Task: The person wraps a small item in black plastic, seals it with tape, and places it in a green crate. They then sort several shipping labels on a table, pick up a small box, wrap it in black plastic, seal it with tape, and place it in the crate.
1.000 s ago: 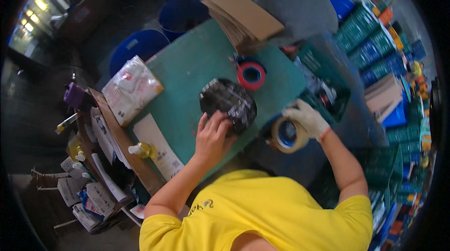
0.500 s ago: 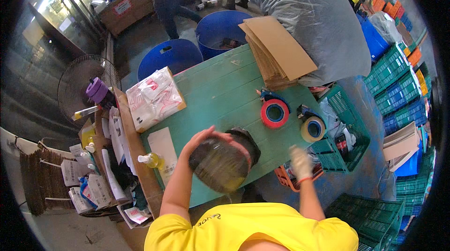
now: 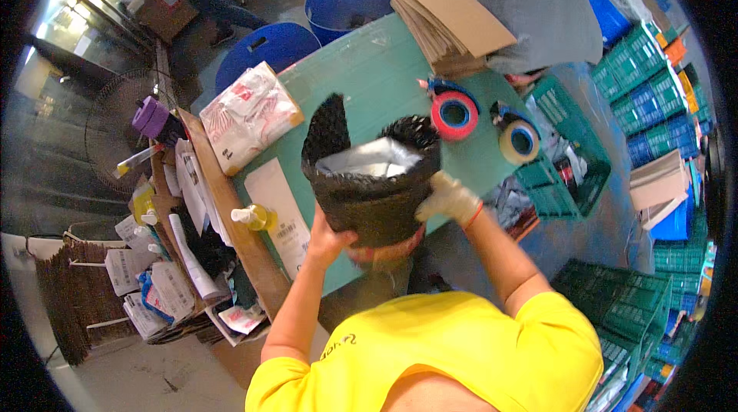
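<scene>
Between my hands is a bundle wrapped in black bubble wrap (image 3: pixel 373 201), held upright over the near edge of the green table. Its wrap gapes at the top, with ragged flaps standing up and a silvery, crinkled lining or content (image 3: pixel 370 158) showing inside. A reddish band shows at its lower end. My bare left hand (image 3: pixel 329 239) is closed on the bundle's lower left side. My right hand (image 3: pixel 448 201), in a whitish glove, grips its right side, fingers curved against the wrap. Both palms' contact is partly hidden.
Two tape dispensers, one with red tape (image 3: pixel 453 114) and one with tan tape (image 3: pixel 519 141), lie at the right. Flat cardboard sheets (image 3: pixel 453 12) are stacked behind. A plastic-wrapped pack (image 3: pixel 250 120), a yellowish bottle (image 3: pixel 257 217) and a green crate (image 3: pixel 565 197) flank the work area.
The bundle has turned so its gaping top faces up. My right hand has come in from the table's right side and taken hold of it. My left hand has shifted lower.
</scene>
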A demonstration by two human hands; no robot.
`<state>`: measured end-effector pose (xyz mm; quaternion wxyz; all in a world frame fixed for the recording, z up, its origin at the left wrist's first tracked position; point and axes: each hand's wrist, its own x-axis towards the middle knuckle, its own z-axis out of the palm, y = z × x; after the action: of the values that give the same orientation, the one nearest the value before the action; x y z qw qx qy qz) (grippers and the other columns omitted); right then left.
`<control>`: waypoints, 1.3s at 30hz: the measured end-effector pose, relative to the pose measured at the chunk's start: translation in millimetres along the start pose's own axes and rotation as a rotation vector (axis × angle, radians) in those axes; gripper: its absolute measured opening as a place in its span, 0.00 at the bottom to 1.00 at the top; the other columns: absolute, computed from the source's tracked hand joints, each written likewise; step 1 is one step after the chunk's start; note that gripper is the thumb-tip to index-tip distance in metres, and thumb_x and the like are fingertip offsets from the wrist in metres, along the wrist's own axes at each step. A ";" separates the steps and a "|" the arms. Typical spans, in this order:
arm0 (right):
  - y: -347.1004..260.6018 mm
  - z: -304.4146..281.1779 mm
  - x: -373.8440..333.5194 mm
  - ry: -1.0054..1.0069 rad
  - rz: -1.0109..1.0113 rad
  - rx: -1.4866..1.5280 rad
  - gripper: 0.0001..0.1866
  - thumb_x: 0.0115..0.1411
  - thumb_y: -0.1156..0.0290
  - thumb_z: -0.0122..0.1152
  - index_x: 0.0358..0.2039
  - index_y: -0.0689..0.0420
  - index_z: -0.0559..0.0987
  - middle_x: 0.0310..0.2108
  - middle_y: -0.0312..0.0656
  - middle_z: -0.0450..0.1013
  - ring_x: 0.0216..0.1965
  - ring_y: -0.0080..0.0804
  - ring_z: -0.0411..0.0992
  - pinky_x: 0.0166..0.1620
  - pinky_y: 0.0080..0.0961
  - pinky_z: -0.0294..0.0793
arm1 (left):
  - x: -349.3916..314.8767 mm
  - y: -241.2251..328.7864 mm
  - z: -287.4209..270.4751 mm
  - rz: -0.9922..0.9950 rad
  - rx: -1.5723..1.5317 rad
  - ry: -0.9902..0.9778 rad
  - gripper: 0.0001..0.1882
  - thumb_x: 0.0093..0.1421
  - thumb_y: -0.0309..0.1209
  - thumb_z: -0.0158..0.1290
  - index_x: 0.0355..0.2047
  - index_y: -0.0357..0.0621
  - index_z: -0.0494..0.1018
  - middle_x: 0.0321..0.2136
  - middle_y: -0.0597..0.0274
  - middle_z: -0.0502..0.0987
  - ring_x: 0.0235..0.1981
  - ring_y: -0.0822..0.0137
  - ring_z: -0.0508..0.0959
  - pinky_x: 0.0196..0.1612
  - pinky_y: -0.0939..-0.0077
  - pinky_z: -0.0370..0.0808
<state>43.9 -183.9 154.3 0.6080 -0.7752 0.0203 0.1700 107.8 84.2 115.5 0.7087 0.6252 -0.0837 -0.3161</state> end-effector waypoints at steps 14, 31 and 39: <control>-61.1 -34.5 30.5 0.107 -0.467 -0.627 0.31 0.44 0.64 0.64 0.51 0.56 0.71 0.54 0.47 0.65 0.57 0.42 0.62 0.59 0.33 0.61 | 51.6 44.7 51.3 0.771 0.739 0.148 0.31 0.37 0.18 0.53 0.48 0.40 0.65 0.41 0.50 0.68 0.47 0.50 0.68 0.54 0.63 0.64; -58.2 -43.1 79.8 -0.370 -0.576 -0.181 0.15 0.57 0.70 0.54 0.43 0.62 0.78 0.43 0.45 0.75 0.43 0.30 0.72 0.50 0.23 0.67 | 45.1 38.0 59.7 0.817 0.476 0.169 0.54 0.44 0.21 0.56 0.66 0.44 0.34 0.67 0.50 0.34 0.67 0.50 0.44 0.64 0.54 0.43; -64.3 -86.4 -11.6 0.096 -0.551 0.208 0.26 0.50 0.72 0.60 0.52 0.61 0.72 0.57 0.47 0.63 0.57 0.35 0.62 0.59 0.34 0.60 | 56.1 61.2 51.8 0.780 0.887 -0.112 0.41 0.37 0.15 0.49 0.57 0.42 0.60 0.47 0.52 0.71 0.54 0.52 0.67 0.58 0.58 0.60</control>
<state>69.0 -251.3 235.3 0.7058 -0.6922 -0.1448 -0.0413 146.2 11.2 168.0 0.4381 0.7671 -0.4687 0.0002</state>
